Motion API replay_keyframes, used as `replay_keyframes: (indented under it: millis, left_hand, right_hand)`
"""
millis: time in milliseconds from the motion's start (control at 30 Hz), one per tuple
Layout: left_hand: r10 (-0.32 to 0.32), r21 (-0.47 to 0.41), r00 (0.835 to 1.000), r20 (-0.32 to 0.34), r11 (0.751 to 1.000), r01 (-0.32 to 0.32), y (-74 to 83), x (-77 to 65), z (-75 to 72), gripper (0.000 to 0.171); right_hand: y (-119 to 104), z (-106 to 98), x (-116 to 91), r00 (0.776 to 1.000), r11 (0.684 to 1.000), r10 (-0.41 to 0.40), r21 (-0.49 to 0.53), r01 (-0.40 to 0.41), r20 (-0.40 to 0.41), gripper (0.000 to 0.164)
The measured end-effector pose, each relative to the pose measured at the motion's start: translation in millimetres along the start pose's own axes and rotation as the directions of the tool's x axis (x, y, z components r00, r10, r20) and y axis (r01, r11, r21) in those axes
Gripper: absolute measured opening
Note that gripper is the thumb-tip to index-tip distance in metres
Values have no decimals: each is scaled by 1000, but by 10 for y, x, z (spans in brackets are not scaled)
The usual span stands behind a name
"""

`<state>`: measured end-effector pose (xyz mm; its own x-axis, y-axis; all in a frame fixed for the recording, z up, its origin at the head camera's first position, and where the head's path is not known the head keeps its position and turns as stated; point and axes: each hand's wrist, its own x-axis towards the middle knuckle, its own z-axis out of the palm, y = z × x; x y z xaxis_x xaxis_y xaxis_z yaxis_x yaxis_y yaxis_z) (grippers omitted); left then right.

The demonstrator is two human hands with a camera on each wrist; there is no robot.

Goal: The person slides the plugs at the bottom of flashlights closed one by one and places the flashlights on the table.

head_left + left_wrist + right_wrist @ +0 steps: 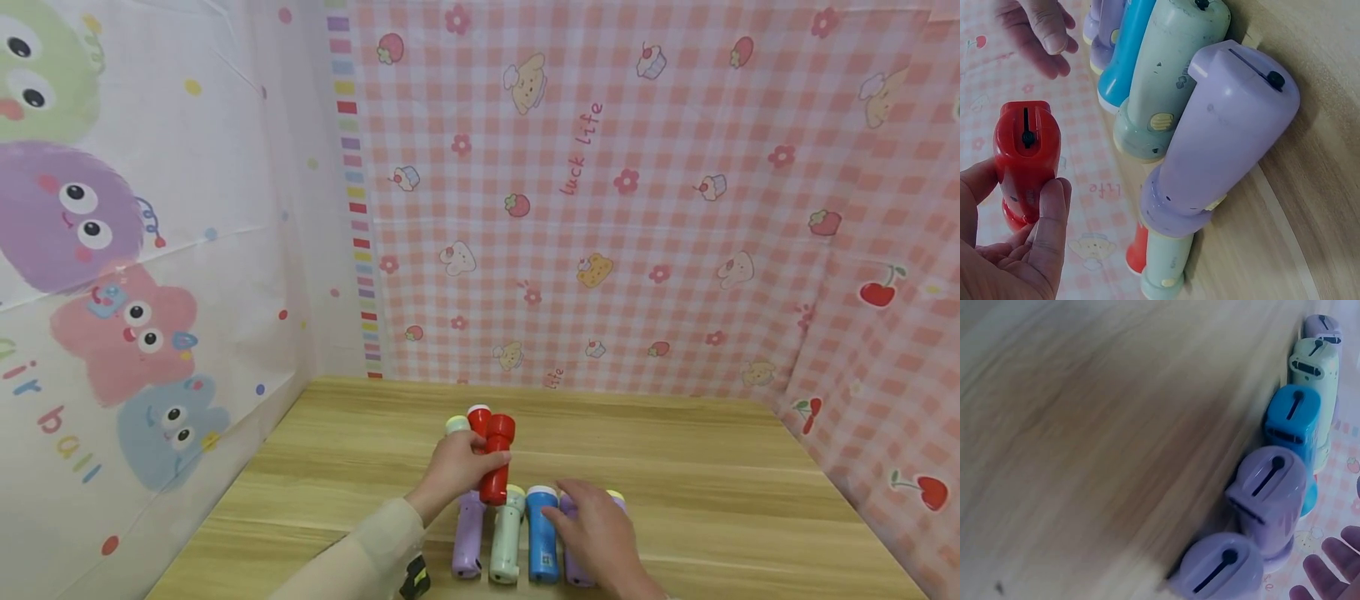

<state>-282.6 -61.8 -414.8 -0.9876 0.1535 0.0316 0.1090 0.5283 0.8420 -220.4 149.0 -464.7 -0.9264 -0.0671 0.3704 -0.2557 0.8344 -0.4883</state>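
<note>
My left hand (453, 468) pinches a red flashlight (498, 442) between thumb and fingers, raised above the table; its back end with a black slider faces the left wrist view. Beyond that hand lie another red flashlight (480, 413) and a pale green one (456, 424), both partly hidden. Closer in, a row holds a purple flashlight (468, 537), a pale green flashlight (507, 542), a blue flashlight (543, 533) and two more purple flashlights (1266, 481), mostly covered in the head view by my right hand (600, 529). The right hand's fingers are loosely extended, gripping nothing.
The flashlights lie on a wood-grain table (697, 467). A pink checked cloth (660, 233) hangs behind and to the right, and a white cartoon-printed cloth (247, 250) hangs on the left. Beside my left sleeve, a small black object (415, 577) shows at the bottom.
</note>
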Motion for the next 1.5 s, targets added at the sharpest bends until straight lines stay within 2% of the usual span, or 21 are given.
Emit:
replay_keyframes:
  millis: [133, 367, 600, 833, 1200, 1500]
  left_hand:
    - [-10, -9, 1000, -2, 1000, 10, -4, -9, -7, 45]
    - [-8, -4, 1000, 4, 1000, 8, -7, -18, -23, 37]
    - [-18, -5, 1000, -6, 1000, 18, -24, -7, -38, 40]
    - [-34, 3, 999, -38, 999, 34, -78, 0, -59, 49]
    - [-77, -50, 997, -18, 996, 76, -163, -49, -157, 45]
    - [-74, -72, 997, -7, 995, 73, -221, -62, -235, 44]
  right_hand:
    - [56, -23, -26, 1000, 999, 7, -39, -8, -22, 37]
    - [89, -66, -46, 998, 989, 59, -134, -54, 34, 36]
    - [134, -47, -85, 997, 967, 45, -255, -28, 63, 36]
    - [154, -41, -128, 997, 965, 15, -261, 5, 73, 28]
    - [189, -22, -172, 996, 963, 8, -268, 16, 89, 31]
    - [187, 1, -172, 994, 964, 8, -265, 21, 106, 34]
